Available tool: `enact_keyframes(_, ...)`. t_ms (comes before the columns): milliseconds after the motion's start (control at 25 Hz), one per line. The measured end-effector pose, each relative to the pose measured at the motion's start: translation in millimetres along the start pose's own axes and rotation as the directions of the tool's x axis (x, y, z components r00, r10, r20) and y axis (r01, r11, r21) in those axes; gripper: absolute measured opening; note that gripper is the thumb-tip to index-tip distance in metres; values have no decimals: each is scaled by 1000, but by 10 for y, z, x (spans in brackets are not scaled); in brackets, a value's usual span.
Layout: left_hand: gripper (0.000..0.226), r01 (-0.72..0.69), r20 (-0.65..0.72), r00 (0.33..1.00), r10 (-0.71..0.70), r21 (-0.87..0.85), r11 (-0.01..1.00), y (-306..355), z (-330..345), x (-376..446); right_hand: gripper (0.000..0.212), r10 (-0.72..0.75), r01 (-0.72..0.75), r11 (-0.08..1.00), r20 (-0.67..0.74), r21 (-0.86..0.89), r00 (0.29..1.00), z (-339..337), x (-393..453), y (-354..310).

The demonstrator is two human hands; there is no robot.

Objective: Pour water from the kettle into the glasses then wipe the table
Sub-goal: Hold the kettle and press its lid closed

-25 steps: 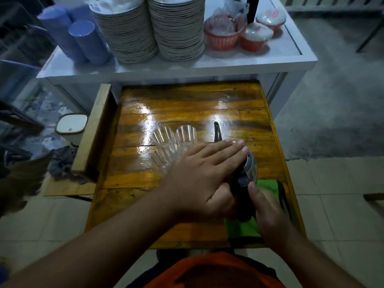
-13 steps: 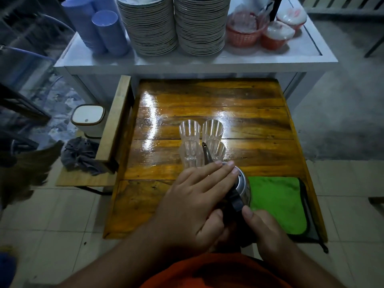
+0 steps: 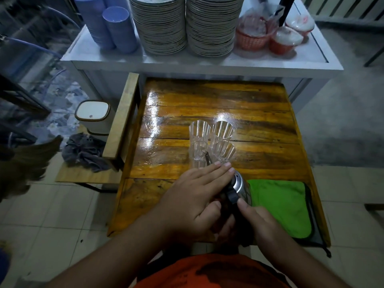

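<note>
A steel kettle [image 3: 241, 187] with a black handle is tilted forward over the wooden table [image 3: 259, 113]. Its thin spout [image 3: 207, 157] dips at the near left glass [image 3: 198, 153]. My left hand [image 3: 193, 201] lies flat over the kettle's lid and hides most of its top. My right hand [image 3: 257, 220] grips the black handle from behind. Several clear ribbed glasses stand close together mid-table, among them the far left glass [image 3: 199, 130], the far right glass [image 3: 222, 130] and the near right glass [image 3: 224, 151]. A green cloth [image 3: 280, 204] lies flat at the table's near right corner.
Behind the table a white counter [image 3: 207, 63] carries two tall stacks of plates [image 3: 187, 23], blue cups [image 3: 112, 26] and red baskets [image 3: 270, 36]. On the left are a wooden bench [image 3: 122, 119], a grey rag [image 3: 85, 151] and a white bin [image 3: 92, 113].
The kettle has swung left and tipped, and its spout now points into the near left glass instead of standing right of the glasses. The green cloth beside it lies uncovered.
</note>
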State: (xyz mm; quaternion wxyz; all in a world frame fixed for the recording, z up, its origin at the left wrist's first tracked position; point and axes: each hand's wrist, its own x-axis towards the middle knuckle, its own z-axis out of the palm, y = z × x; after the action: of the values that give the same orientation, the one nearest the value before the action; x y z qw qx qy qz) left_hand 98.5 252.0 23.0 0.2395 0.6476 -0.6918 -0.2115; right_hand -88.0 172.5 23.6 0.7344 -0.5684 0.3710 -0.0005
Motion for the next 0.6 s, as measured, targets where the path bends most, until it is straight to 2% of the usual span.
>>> enact_keyframes(160, 70, -22, 92, 995, 24, -16, 1000, -76, -138, 13, 76, 61, -61, 998, 6, -26, 998, 23, -15, -96)
enact_keyframes(600, 74, -49, 147, 988, 44, 31, 998, -136, -268, -8, 78, 162, -162, 987, 2, -13, 987, 132, -59, -339)
